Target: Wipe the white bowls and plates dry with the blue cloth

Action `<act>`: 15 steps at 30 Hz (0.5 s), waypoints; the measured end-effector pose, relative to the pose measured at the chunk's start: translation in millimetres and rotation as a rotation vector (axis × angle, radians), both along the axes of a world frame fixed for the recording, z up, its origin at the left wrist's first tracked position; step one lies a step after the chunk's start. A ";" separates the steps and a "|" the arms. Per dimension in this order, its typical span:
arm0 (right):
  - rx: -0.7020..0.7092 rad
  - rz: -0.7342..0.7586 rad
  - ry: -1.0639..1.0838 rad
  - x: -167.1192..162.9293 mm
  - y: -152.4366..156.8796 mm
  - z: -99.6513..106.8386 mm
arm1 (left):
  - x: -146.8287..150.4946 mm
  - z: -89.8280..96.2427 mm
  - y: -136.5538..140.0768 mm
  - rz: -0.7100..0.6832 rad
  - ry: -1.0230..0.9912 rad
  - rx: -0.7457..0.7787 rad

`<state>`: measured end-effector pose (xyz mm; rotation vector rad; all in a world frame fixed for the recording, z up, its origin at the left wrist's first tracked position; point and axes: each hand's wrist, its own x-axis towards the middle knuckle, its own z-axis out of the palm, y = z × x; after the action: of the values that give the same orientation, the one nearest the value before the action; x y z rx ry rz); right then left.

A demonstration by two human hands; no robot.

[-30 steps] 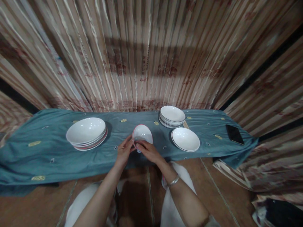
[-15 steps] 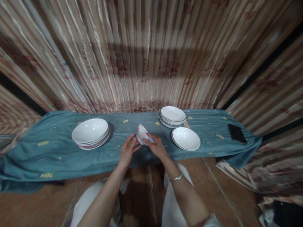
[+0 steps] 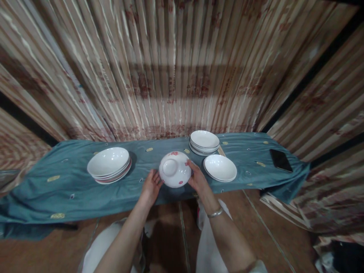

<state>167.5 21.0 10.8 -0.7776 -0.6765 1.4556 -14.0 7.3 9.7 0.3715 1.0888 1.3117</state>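
A white bowl with red markings is held up over the cloth, tilted so that its underside and foot ring face me. My right hand grips its right rim, thumb on the outside and the other fingers largely hidden behind. At the left rim, my left hand is open, its fingers slightly bent and close to the bowl; whether they touch it is hard to tell. Just right of the bowl lie shallow white dishes, stacked together. Behind them stands a stack of white plates with thin dark rims.
A teal patterned cloth covers the long table. On its left stands a stack of larger white bowls, some red-edged. A black phone or tablet lies at the right end. Pleated curtains hang behind the table.
The bowl has turned from side-on to underside towards me. My right hand has moved to its right rim, and my left hand has loosened at the left side.
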 end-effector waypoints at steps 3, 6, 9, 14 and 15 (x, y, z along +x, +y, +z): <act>-0.077 0.068 0.132 -7.4 -1.7 -0.1 | -2.4 1.6 -0.4 -0.085 -0.066 -0.021; -0.096 0.126 0.168 -13.9 -3.1 1.4 | -1.3 5.7 -2.1 -0.052 -0.111 -0.007; -0.078 0.176 0.154 -16.3 -2.1 2.1 | -1.2 9.8 -4.4 -0.019 -0.160 0.006; -0.070 0.191 0.111 -16.6 4.9 -2.5 | -6.3 15.4 -8.3 0.020 -0.205 0.017; -0.065 0.178 0.082 -17.0 6.4 -3.9 | -7.4 17.0 -9.1 0.035 -0.220 0.010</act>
<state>150.5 27.4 6.9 -0.7178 -0.6514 1.6691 -21.4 -1.8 26.7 0.2102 0.9082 1.3550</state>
